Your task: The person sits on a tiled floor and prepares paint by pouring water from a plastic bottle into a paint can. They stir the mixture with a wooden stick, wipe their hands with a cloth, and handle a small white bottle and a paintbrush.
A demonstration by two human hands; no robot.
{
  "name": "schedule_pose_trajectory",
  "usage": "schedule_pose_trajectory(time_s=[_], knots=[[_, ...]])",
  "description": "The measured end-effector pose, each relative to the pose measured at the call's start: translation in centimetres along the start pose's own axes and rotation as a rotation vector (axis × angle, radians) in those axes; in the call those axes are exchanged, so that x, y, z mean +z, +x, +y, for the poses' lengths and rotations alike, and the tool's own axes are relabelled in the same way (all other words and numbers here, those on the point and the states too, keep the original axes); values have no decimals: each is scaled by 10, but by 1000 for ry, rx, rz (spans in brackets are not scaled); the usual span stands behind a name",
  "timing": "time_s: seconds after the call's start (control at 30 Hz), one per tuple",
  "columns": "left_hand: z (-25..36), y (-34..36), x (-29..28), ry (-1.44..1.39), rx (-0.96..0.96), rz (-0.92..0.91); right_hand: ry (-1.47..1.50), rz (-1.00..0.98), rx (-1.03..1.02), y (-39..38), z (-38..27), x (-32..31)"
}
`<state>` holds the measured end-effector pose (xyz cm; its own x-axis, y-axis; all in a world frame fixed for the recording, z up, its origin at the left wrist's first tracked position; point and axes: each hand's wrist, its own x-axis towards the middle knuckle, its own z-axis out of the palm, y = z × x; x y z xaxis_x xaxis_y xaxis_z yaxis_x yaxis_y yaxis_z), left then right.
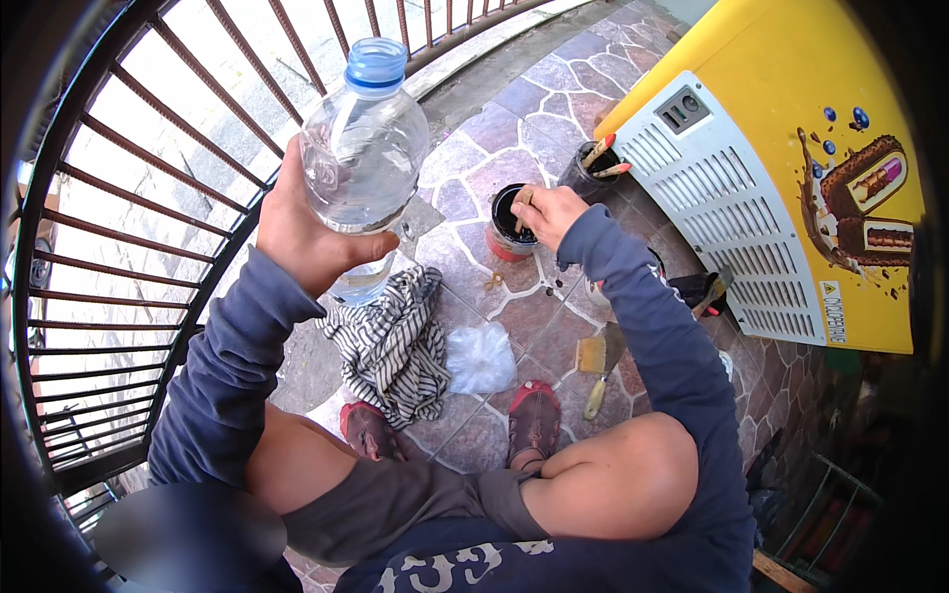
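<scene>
My left hand (301, 232) is wrapped round a large clear plastic bottle (364, 153), held upright with its blue-ringed mouth uncapped. Clear liquid seems to sit low in it, but how much is hard to tell. Farther right, my right hand (556, 212) pinches a short wooden stick or brush handle (522, 203). Its lower end dips into a small open can (507, 247) of black paint-like liquid, with red on its side. Just right of that can stands a dark container (581, 183) holding paintbrushes (599, 150) with orange-and-white handles.
Below the bottle lie a striped cloth (410, 346) and a crumpled clear plastic bag (481, 356). A wide brush (590, 354) rests on the stone-patterned floor (465, 203) before my right knee. A curved metal railing (213, 255) bounds the left; a yellow freezer (761, 69) with grey vents stands right.
</scene>
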<state>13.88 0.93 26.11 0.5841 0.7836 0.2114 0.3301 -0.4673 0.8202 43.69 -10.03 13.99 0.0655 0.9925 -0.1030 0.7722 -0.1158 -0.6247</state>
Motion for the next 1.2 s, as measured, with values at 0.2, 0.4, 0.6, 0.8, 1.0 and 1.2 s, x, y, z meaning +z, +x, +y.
schedule_pose_trajectory(time_s=[0.2, 0.4, 0.6, 0.8, 1.0, 1.2], knots=[[1, 1, 5, -36, -5, -26, -276, 305, 76, -1, 2, 1], [1, 2, 7, -24, 35, -4, 88, 176, -21, 1, 6, 2], [1, 0, 8, -5, 19, 4, -276, 160, 114, -2, 8, -2], [2, -1, 10, -11, 16, 14, -81, 233, -16, 5, 10, -1], [4, -3, 7, 13, 14, 16, -1, 70, -9, 7, 13, 1], [3, -3, 7, 13, 18, 13, -221, 165, 68, 2, 6, -4]])
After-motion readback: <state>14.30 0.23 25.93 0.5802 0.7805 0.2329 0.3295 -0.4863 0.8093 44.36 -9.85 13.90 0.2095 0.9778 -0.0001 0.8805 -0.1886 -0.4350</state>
